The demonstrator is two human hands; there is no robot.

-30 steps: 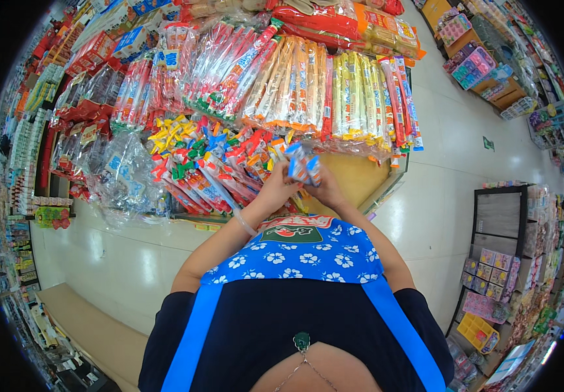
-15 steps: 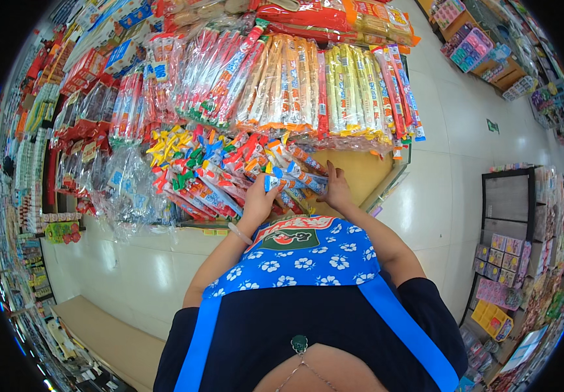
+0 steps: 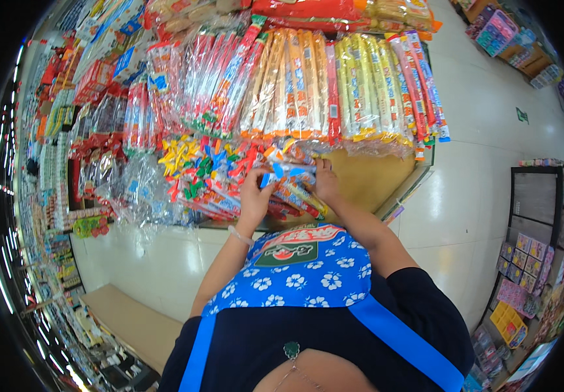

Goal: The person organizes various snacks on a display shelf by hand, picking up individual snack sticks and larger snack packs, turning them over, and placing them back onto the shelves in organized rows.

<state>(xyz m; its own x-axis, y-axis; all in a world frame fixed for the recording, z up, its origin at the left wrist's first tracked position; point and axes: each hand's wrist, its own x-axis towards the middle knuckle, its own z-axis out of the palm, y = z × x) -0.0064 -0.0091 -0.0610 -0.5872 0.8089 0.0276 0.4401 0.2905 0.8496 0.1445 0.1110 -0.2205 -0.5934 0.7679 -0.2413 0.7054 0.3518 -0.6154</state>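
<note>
Long stick-shaped snack packs in orange, blue and white wrappers (image 3: 293, 173) lie crosswise between my two hands, near the front of the display. My left hand (image 3: 254, 193) is closed round the blue-tipped left ends. At the other end, my right hand (image 3: 325, 181) grips them with its fingers bent over. More slim packs, orange and yellow (image 3: 298, 198), lie just beneath. Left of my hands is a loose pile of small packs with yellow star-shaped ends (image 3: 180, 155) and red, green and blue tips. My fingertips are partly hidden by the wrappers.
Behind my hands stand rows of upright orange sticks (image 3: 291, 81) and yellow sticks (image 3: 367, 85). Crumpled clear plastic (image 3: 141, 186) hangs at the left. A bare yellowish board (image 3: 360, 176) shows by my right hand, edged by the display's rim. A black rack (image 3: 535, 196) stands across the aisle.
The view has shifted slightly, so the display sits further right. Both hands remain on the packs, with my right hand's fingers now more closed over the right ends.
</note>
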